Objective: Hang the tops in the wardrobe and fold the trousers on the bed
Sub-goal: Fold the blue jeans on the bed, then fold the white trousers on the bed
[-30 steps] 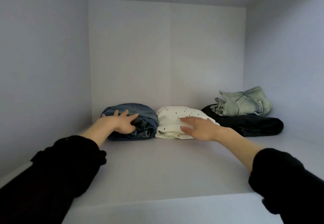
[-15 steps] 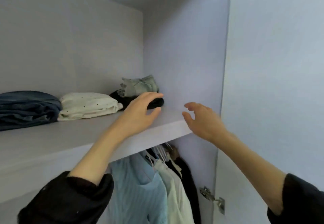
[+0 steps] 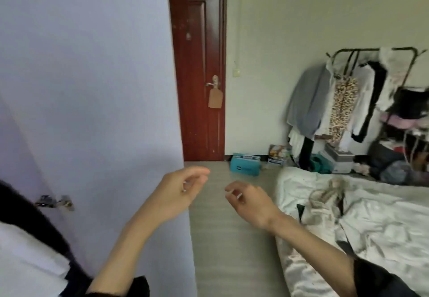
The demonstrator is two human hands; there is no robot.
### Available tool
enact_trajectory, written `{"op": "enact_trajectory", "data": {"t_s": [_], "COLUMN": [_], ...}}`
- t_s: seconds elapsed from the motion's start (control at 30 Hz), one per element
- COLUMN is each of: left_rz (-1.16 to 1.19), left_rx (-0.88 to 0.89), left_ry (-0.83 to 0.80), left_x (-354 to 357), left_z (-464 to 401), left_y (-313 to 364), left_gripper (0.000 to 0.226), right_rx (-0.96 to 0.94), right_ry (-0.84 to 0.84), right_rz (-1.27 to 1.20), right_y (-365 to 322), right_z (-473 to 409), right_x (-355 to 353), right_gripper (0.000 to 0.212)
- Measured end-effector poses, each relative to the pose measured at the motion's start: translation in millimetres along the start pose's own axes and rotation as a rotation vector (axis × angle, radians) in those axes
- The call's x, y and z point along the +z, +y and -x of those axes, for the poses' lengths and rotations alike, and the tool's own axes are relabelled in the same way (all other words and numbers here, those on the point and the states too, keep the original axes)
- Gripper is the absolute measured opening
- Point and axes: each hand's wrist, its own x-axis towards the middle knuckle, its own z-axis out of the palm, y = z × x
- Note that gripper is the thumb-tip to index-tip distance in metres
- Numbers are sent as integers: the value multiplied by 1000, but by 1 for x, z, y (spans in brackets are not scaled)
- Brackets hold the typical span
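Note:
Both my hands hang in mid-air over the floor, holding nothing. My left hand (image 3: pixel 178 192) is in front of the open lilac wardrobe door (image 3: pixel 92 110), fingers loosely curled. My right hand (image 3: pixel 249 200) is beside the bed's corner, fingers also loosely curled. The bed (image 3: pixel 383 227) with a pale crumpled cover fills the lower right. A light crumpled garment (image 3: pixel 329 198) lies on it near the foot end. White and dark hanging clothes (image 3: pixel 25 250) show at the lower left edge, inside the wardrobe.
A dark red room door (image 3: pixel 199 76) stands shut behind the wardrobe door. A clothes rack (image 3: pixel 348 92) full of garments stands against the far wall, with boxes and bags below. A teal box (image 3: pixel 245 167) sits on the grey floor (image 3: pixel 232 250) between wardrobe and bed.
My view has swung from the wardrobe's top shelf with folded trousers to the right and down, toward the room and bed. Both hands left the shelf and dropped, empty.

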Motion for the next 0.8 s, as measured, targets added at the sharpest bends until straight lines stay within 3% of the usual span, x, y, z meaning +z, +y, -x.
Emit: {"op": "enact_trajectory", "data": {"t_s": [0.13,0.43,0.63,0.8], "left_rz": [112,219,305,274], "left_rx": [41,125,77,60], "left_ry": [-215,-630,-755,-923], "left_x": [96,294,412,502], "left_z": [-53,-149,-199,-239], "left_y": [30,54,40,28], "left_gripper": [24,20,23,21], "right_rx": [256,595,801,941], "right_ry": [103,312,472,488], "right_rz": [-30,-69,-240,-296], "right_y": [92,254,345,422], "right_z": [36,86,74,61], "right_x": [-50,-120,-137,-139], "right_gripper": [30,28,25,26]}}
